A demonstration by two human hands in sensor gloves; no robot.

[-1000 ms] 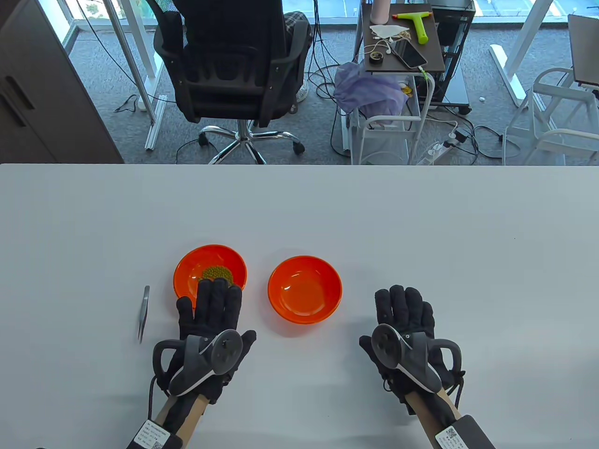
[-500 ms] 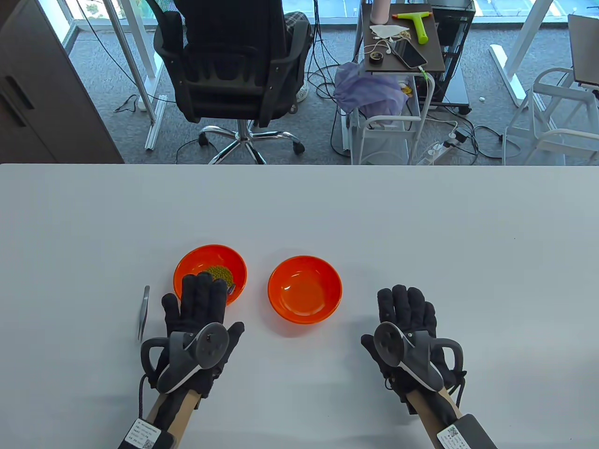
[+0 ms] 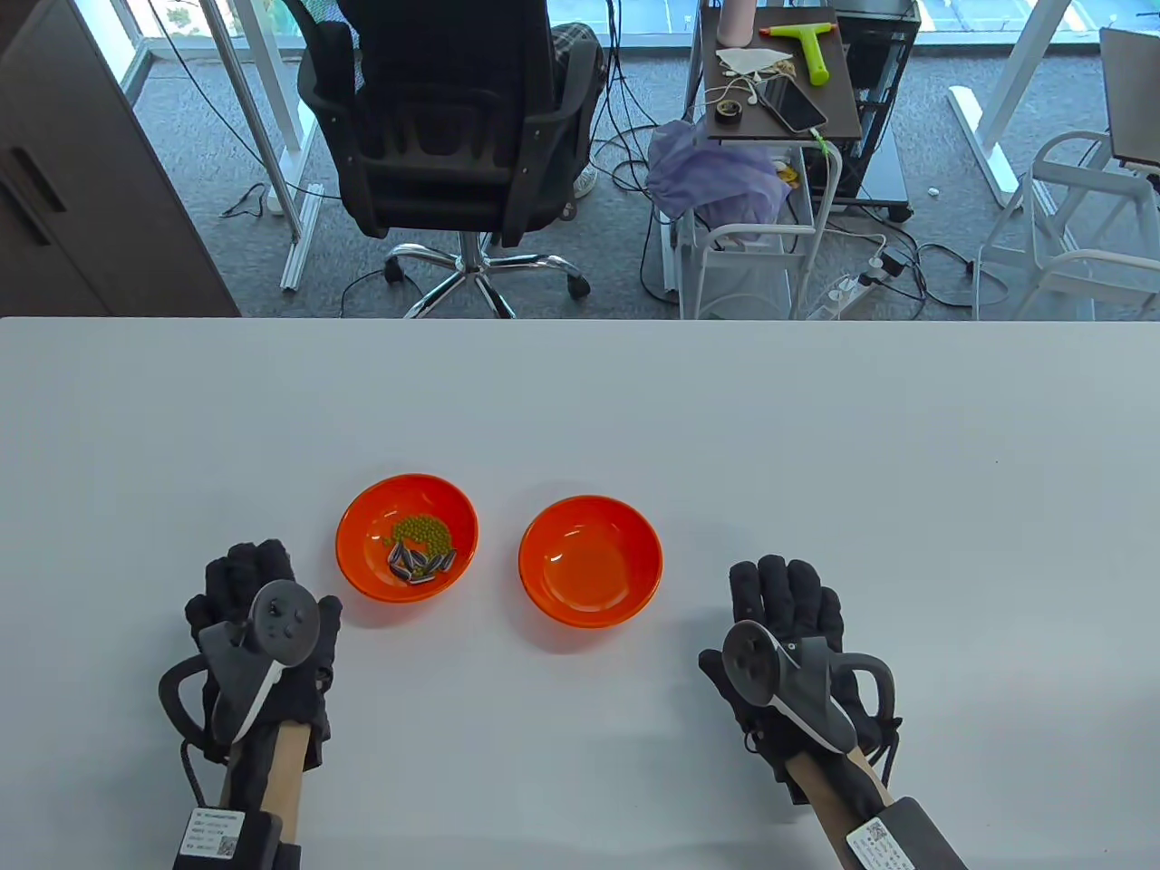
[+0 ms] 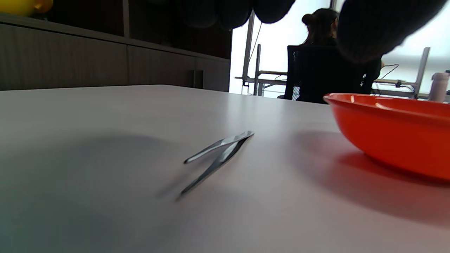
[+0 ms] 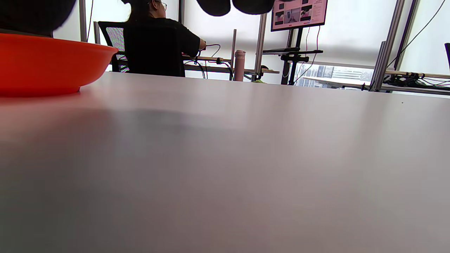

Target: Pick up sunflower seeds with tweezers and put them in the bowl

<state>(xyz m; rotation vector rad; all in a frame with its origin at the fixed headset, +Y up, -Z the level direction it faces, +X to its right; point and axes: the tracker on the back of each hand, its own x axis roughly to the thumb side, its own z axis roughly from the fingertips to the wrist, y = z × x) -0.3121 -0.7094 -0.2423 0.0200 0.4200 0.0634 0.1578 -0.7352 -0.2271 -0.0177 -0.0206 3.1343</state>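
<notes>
An orange bowl (image 3: 362, 544) left of centre holds several striped sunflower seeds (image 3: 419, 562) and a pile of green beans (image 3: 421, 530). A second orange bowl (image 3: 590, 560) to its right is empty. The metal tweezers (image 4: 218, 160) lie free on the table in the left wrist view; in the table view my left hand (image 3: 249, 566) covers them. That hand hovers over them just left of the seed bowl (image 4: 393, 130), its fingers (image 4: 372, 28) above and apart from them. My right hand (image 3: 784, 589) rests flat and empty right of the empty bowl (image 5: 49, 63).
The white table (image 3: 816, 435) stretches far behind and to the right of the bowls. Beyond its far edge stand an office chair (image 3: 453, 136) and a cluttered cart (image 3: 779, 82).
My left hand has moved left, from over the seed bowl to over the tweezers, uncovering the seeds. My right hand has stayed put.
</notes>
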